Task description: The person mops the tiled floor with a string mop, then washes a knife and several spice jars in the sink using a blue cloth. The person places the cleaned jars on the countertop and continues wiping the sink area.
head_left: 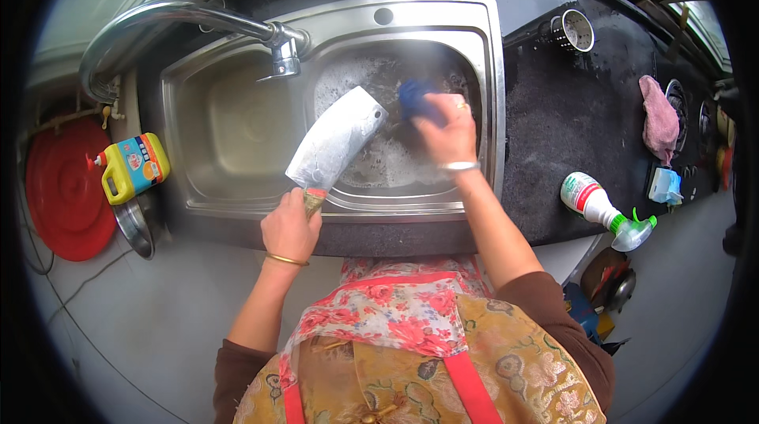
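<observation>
My left hand (292, 223) grips the handle of a meat cleaver (339, 136) at the sink's front edge. The wet blade slants up and right over the divider and the right basin, a round hole near its far corner. My right hand (449, 127), blurred, holds a blue scrubbing cloth or pad (418, 101) above the right basin, to the right of the blade and apart from it. Soapy water and foam lie in the right basin of the stainless steel sink (493, 98). The chrome faucet (284, 59) stands behind the divider, its spout arching left.
On the left are a yellow detergent jug (136, 168), a metal bowl (135, 227) and a red round lid (68, 190). The dark countertop (533, 157) on the right holds a perforated metal holder (576, 31), a spray bottle (593, 202), a pink cloth (659, 122) and a blue-and-white packet (665, 186) by a stove.
</observation>
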A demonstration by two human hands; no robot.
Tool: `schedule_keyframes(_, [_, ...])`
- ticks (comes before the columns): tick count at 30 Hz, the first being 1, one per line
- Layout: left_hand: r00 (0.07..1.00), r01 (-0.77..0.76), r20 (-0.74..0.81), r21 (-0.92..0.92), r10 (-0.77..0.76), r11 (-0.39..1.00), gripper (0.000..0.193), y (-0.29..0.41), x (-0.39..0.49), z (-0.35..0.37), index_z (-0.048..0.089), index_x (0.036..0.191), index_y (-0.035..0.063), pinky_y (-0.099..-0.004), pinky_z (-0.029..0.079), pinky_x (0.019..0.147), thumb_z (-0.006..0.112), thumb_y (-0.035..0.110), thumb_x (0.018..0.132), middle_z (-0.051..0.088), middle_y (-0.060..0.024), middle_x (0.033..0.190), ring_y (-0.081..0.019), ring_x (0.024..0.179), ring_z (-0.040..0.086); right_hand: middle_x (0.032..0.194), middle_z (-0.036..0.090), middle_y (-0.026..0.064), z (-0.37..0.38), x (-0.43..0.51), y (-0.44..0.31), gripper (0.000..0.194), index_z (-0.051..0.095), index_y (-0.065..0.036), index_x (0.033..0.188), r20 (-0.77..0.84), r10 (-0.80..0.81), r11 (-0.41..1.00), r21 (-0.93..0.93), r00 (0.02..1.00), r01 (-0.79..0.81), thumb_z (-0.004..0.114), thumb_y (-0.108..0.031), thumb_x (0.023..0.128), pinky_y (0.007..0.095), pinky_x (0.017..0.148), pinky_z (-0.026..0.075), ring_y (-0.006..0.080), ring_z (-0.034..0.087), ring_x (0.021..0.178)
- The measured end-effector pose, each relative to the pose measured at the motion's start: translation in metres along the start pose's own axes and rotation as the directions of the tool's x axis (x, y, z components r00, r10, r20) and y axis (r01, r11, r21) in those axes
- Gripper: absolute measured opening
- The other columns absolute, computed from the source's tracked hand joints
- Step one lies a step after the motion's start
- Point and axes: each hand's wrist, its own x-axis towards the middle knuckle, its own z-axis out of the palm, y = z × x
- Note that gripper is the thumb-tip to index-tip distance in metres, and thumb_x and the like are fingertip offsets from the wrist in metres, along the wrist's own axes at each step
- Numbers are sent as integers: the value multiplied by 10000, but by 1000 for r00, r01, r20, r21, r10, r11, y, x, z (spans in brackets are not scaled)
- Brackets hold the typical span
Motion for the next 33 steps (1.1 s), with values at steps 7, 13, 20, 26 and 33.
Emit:
schedule_keyframes(7, [990,-98,100,3,97,995,247,33,28,3,571,951,39,-520,531,646,677,219,820,682,-184,761,-411,699,674,1024,590,53,26,-61,-97,366,694,-189,1005,180,-290,957,72,940,281,819,-218,662,424,796,430,306,521,991])
schedule_keyframes(13, [981,-170,89,-19,171,985,253,37,21,-3,598,966,56,-519,522,672,682,224,796,692,-175,834,-398,738,669,963,562,77,68,-21,-62,248,602,-161,836,-12,-293,922,-269,956,279,781,-246,687,438,736,423,306,520,945])
schedule_keyframes(20, [987,-61,143,-64,70,996,244,23,-18,-7,613,961,82,-520,504,659,683,219,771,675,-187,789,-425,736,645,1020,575,72,63,34,24,253,642,-184,893,44,-155,828,-540,987,154,776,-260,692,440,741,439,305,525,1004])
schedule_keyframes(26, [990,122,79,-13,-121,992,259,-8,-37,-12,576,969,77,-526,505,676,694,210,781,688,-166,819,-414,768,653,1081,594,89,51,32,61,257,682,-205,957,88,-73,743,-659,993,113,758,-206,712,454,776,486,334,534,1052])
schedule_keyframes(33, [990,143,28,-103,-141,984,258,-7,-8,9,613,979,87,-543,492,678,674,257,794,667,-206,764,-437,755,642,1015,627,102,20,-17,-12,358,721,-182,1050,113,-67,974,-209,991,90,818,-226,708,438,824,499,333,560,997])
